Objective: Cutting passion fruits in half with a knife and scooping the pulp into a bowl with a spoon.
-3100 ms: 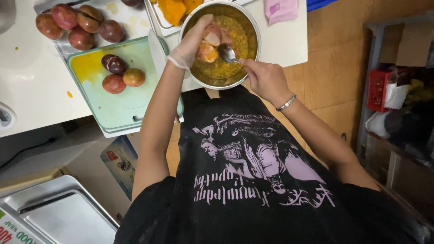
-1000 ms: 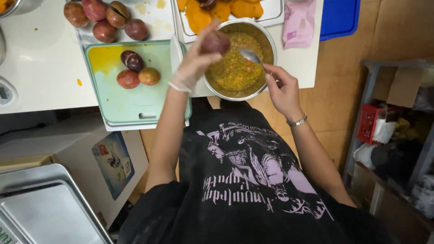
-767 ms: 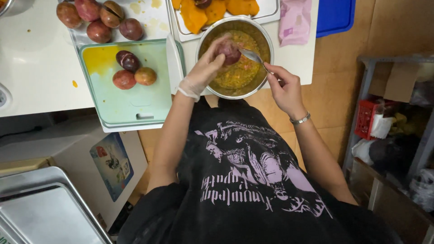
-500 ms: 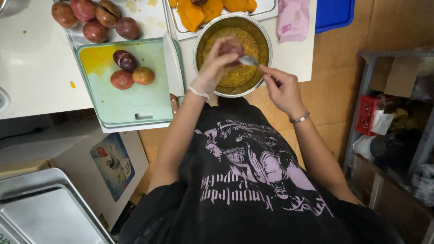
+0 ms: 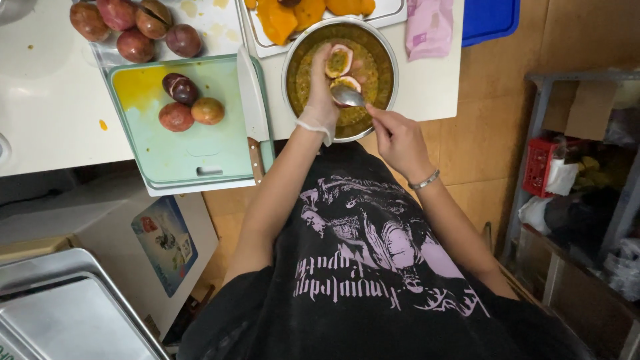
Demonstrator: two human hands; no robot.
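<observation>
From the head view, a white tabletop (image 5: 47,120) carried a steel bowl (image 5: 387,50) of pulp. The left hand (image 5: 322,100) cupped a halved fruit (image 5: 339,61) above it so drips landed inside; the right hand (image 5: 399,137) fingers pinched a spoon (image 5: 348,97) against the fruit.

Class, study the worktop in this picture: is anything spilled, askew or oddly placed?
Yes. Small orange drips spot the white counter left of the pale green cutting board, which carries a yellow juice stain in its corner. The wooden-handled knife lies along the board's right edge, its handle overhanging the counter edge.
</observation>
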